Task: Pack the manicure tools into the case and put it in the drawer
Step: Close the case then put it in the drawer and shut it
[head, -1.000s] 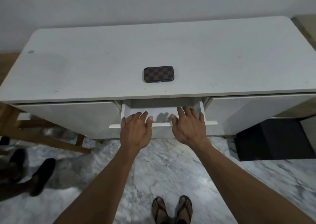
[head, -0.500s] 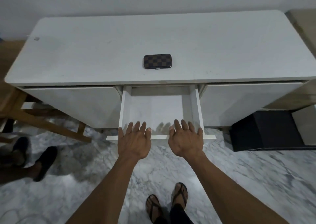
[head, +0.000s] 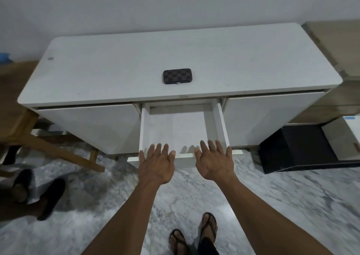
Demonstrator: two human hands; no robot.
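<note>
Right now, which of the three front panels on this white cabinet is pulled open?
The middle drawer, directly below the checkered case. It is slid out with its bare floor showing, and both hands hover at its front edge; the left panel and right panel sit closed.

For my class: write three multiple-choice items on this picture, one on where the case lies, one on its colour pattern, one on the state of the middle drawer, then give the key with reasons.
1. Where is the case?
A. inside the drawer
B. on the cabinet top
C. on the floor

2. What is the case's pattern?
A. brown and black checks
B. red stripes
C. plain white

3. What is the state of the middle drawer?
A. shut
B. pulled out, with tools inside
C. pulled out, nothing visible inside

Key: 1 B, it lies closed on the cabinet top, behind the drawer. 2 A, checked squares show on its lid. 3 C, its bare white floor shows, with the left hand and right hand open at its front edge.
</note>
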